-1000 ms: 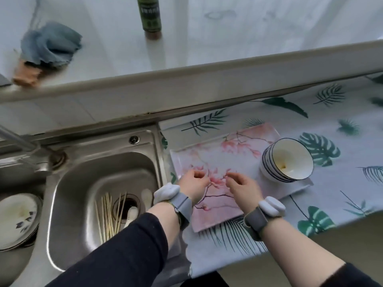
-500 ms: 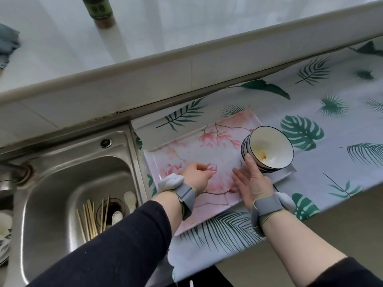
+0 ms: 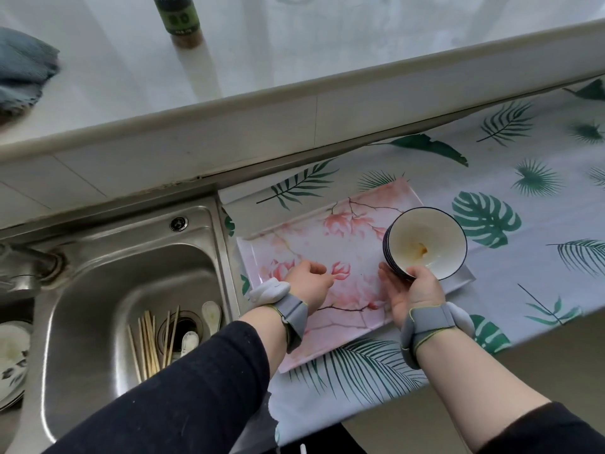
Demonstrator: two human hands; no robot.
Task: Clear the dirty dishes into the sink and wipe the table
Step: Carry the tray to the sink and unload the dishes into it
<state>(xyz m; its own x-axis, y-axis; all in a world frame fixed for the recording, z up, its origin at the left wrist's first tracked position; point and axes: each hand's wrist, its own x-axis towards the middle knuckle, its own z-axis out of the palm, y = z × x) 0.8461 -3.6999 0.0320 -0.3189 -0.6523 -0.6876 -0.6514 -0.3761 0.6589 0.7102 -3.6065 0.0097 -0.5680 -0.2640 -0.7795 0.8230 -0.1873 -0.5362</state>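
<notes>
A white bowl [image 3: 425, 244] with dark striped sides and an orange smear inside stands tilted on a pink flowered tray [image 3: 327, 253]. The tray lies on the leaf-print tablecloth [image 3: 523, 276] just right of the steel sink [image 3: 98, 306]. My right hand [image 3: 414, 296] grips the bowl from its near side, thumb at the rim and fingers under its left side. My left hand [image 3: 307, 280] hovers over the tray's left part with fingers loosely curled, holding nothing. Chopsticks [image 3: 150, 342] and white spoons [image 3: 211, 314] lie around the sink's drain.
A stack of dirty plates [image 3: 11, 362] sits at the far left edge. On the white sill behind the counter stand a green bottle [image 3: 180, 18] and a blue-grey cloth [image 3: 23, 70]. The faucet base [image 3: 29, 267] is left of the sink.
My right hand slid from the tray's middle to the bowl and took hold of it. My left hand stayed over the tray's left part.
</notes>
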